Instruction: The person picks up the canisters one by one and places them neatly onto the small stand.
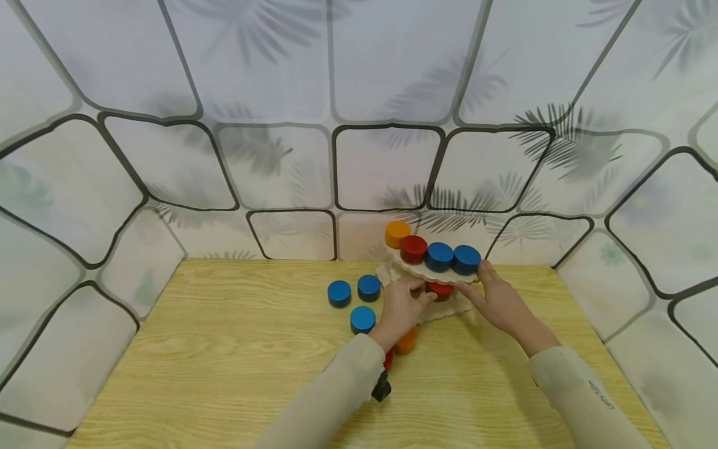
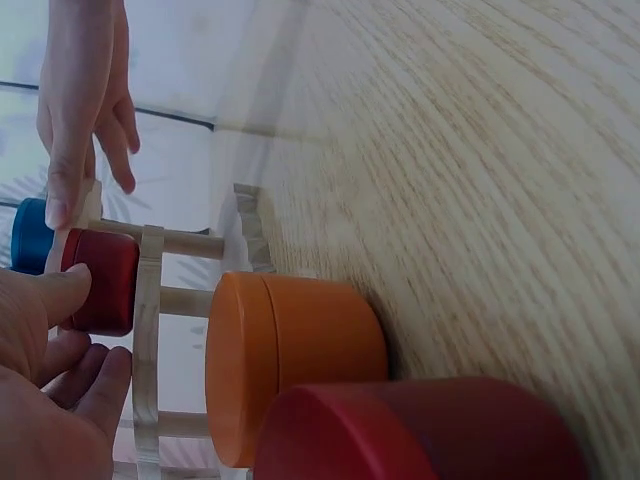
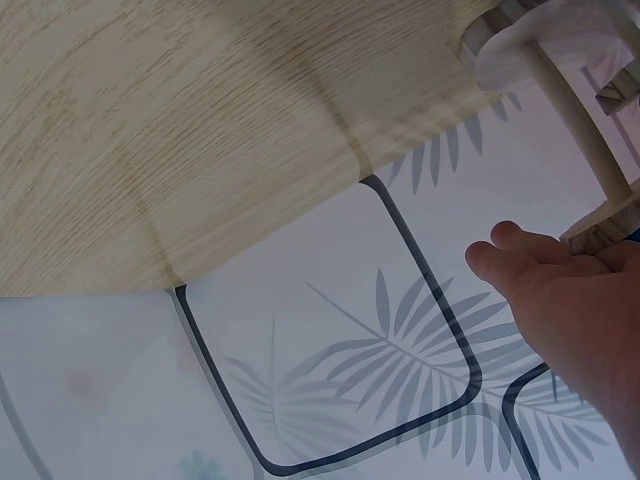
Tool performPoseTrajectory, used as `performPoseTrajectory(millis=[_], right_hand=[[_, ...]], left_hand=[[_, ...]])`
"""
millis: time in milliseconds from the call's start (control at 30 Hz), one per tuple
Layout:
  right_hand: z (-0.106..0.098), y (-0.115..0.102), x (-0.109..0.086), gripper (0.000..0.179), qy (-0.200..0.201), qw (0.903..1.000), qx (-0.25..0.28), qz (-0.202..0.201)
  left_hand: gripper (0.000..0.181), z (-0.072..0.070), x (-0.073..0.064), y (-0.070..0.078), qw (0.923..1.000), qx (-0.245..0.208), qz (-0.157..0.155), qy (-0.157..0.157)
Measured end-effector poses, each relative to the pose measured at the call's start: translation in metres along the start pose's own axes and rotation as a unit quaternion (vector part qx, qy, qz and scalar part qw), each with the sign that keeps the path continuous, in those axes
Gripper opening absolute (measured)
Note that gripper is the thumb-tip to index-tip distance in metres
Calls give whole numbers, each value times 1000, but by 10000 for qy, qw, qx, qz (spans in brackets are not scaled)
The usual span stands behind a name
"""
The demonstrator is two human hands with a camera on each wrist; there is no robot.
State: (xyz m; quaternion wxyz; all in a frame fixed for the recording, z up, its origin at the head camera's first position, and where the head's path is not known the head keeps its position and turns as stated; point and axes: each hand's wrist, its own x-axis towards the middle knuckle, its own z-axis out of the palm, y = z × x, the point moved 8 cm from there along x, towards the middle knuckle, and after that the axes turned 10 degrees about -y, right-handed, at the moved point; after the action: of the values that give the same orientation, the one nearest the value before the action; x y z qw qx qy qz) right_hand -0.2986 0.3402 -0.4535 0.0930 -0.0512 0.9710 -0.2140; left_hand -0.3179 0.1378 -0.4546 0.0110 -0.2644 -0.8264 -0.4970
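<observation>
A tiered wooden rack (image 1: 432, 276) with scalloped boards and round posts stands toward the back of the table. On its top board sit a yellow-orange tin (image 1: 397, 233), a red tin (image 1: 414, 249) and two blue tins (image 1: 440, 256). My left hand (image 1: 401, 305) pinches another red tin (image 2: 108, 282) on a lower tier, thumb on its lid side and fingers beneath in the left wrist view. At the top board's right end, my right hand (image 1: 501, 302) holds the board between thumb and fingers. The right wrist view shows only part of that hand beside the rack's end (image 3: 603, 222).
Left of the rack, blue tins (image 1: 339, 293) stand on the wooden table (image 1: 235, 349). An orange tin (image 2: 300, 350) and a red tin (image 2: 430, 435) stand in front of it, partly behind my left forearm in the head view. Patterned curtain walls (image 1: 291, 162) enclose the table.
</observation>
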Motion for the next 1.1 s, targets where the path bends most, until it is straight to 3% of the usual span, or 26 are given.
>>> performPoseTrajectory(millis=[167, 400, 567, 800, 933, 1100], right_hand=[[0, -1, 0, 95, -3, 10000, -5, 2], [0, -1, 0, 95, 6, 10000, 2, -13], [0, 0, 1, 95, 25, 10000, -14, -38], [2, 1, 1, 97, -37, 10000, 2, 12], [1, 1, 1, 97, -36, 10000, 15, 19], [0, -1, 0, 96, -6, 10000, 29, -5]], left_hand=[[10, -1, 3, 1, 9999, 112, 18, -24], [12, 0, 5, 1, 9997, 230, -42, -68], [11, 1, 4, -1, 9998, -11, -106, -144], [20, -3, -2, -9, 9953, -797, -479, -271], [21, -12, -4, -12, 9934, -1079, -351, -185], [22, -22, -10, -18, 9914, -1097, -474, -540]])
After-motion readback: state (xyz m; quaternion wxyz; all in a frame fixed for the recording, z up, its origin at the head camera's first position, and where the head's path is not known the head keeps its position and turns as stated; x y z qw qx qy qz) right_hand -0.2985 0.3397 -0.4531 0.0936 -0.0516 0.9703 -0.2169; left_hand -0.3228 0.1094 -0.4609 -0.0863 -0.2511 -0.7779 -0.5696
